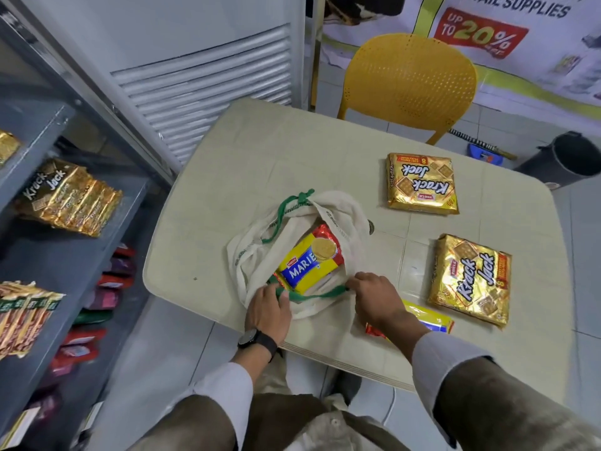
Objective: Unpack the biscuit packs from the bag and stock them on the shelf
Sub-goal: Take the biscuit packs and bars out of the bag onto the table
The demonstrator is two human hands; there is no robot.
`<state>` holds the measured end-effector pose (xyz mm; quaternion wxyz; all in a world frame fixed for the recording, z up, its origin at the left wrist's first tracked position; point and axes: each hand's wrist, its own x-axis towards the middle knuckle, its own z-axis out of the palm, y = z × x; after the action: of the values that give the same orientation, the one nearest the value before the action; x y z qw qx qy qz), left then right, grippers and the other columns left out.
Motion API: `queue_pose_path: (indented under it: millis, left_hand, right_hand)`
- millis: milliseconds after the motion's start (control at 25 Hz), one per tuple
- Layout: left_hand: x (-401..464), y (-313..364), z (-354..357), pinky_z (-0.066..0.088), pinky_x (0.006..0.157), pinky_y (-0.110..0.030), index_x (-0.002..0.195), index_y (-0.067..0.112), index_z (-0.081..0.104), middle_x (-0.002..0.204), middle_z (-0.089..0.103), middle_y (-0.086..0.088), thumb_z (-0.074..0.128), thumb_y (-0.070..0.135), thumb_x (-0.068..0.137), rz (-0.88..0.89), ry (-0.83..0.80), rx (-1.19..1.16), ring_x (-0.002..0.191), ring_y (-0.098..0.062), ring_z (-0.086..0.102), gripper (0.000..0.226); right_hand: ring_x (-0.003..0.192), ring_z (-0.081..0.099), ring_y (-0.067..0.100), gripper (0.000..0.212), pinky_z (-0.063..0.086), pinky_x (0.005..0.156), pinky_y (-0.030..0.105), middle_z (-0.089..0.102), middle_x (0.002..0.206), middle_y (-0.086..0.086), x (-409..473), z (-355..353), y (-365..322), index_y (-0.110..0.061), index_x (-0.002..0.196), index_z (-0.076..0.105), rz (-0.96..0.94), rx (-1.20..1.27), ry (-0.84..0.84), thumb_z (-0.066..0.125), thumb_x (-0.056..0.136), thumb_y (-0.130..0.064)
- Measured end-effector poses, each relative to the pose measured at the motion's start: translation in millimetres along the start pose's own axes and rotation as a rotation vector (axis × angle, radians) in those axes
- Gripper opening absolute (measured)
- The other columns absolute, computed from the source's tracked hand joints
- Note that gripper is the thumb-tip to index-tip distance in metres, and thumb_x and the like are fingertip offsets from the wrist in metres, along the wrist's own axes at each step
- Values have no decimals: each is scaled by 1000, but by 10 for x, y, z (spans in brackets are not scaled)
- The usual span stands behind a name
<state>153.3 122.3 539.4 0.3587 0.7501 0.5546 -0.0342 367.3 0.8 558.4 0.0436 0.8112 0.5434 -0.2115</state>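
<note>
Gripping one bag point(257, 255) rim, both hands point(268, 309) point(377, 296), two Marie packs point(309, 262) point(429, 320), two Krack Jack packs point(421, 183) point(470, 278)

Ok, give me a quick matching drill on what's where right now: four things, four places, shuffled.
Things:
1. Marie pack
2. Far Krack Jack pack
3. Left hand
4. Chair

Places:
A. On the bag's green handle, near rim
B. Behind the table
C. Inside the open bag
D. On the table, far right of the bag

Pairs: 1-C, 2-D, 3-A, 4-B
</note>
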Motion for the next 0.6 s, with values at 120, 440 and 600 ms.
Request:
queue_pose_path:
  millis: [120,440,600]
  left_hand:
    - [59,224,-102,48,81,-27,117,19,67,120,63,-4,54,21,98,33,169,-34,110,-23,60,24]
    - [320,616,27,54,86,-39,123,2,62,123,67,-18,57,31,94,-547,-58,-668,108,-37,66,41]
    - [433,498,73,57,92,-51,128,8,61,119,70,-13,59,40,86,-688,-200,-991,108,-35,67,53]
  right_hand:
    - [85,64,37,32,54,65,40,67,94,10,58,-202,-137,-11,101,73,59,193,210,52,76,-11]
    - [120,52,38,45,50,94,47,54,133,15,578,-483,-424,-9,133,50,272,371,107,56,93,-28]
    - [123,53,37,64,50,96,48,56,138,14,684,-524,-309,-14,137,47,366,477,-34,51,93,-60]
